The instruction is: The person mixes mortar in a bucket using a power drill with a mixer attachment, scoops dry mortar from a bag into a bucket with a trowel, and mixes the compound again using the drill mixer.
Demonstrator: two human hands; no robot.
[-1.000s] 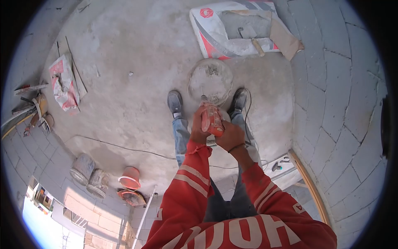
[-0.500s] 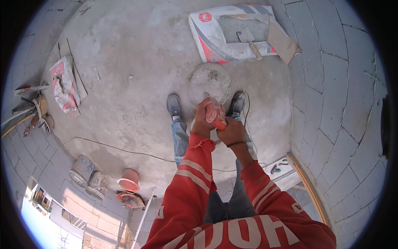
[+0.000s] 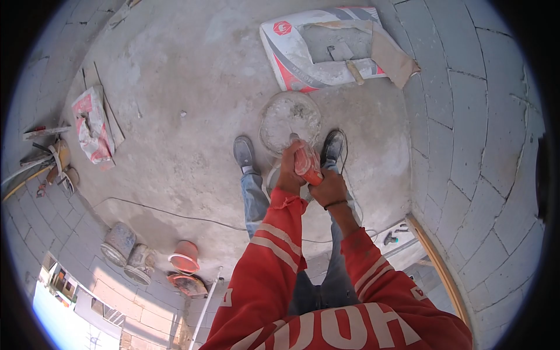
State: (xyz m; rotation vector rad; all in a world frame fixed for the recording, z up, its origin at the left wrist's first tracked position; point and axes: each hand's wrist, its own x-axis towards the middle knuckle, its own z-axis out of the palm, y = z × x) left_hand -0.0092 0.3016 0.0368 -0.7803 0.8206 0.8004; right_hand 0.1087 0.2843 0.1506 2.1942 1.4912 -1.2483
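Note:
A red, dust-covered power drill (image 3: 307,163) is held in both my hands between my legs. My left hand (image 3: 289,169) wraps around its front body. Behind it, my right hand (image 3: 328,189) is closed on the rear handle. The drill's nose points at a round bucket (image 3: 262,135) in front of my shoes, full of wet grey mix. A shaft reaches from the drill into the mix; whatever is on its end is hidden. A black cord (image 3: 345,169) runs beside my right leg.
Ahead lies an opened cement bag (image 3: 286,58) with a trowel (image 3: 353,71) on it. Another torn bag (image 3: 93,128) is at left. Dirty buckets (image 3: 118,242) and a red bucket (image 3: 185,256) stand lower left. A cable (image 3: 175,214) crosses the floor. Block walls (image 3: 466,128) rise at the sides.
The view has shifted slightly. The drill and both hands have moved a little relative to the bucket, and more of the mix's surface shows. My grip stays the same.

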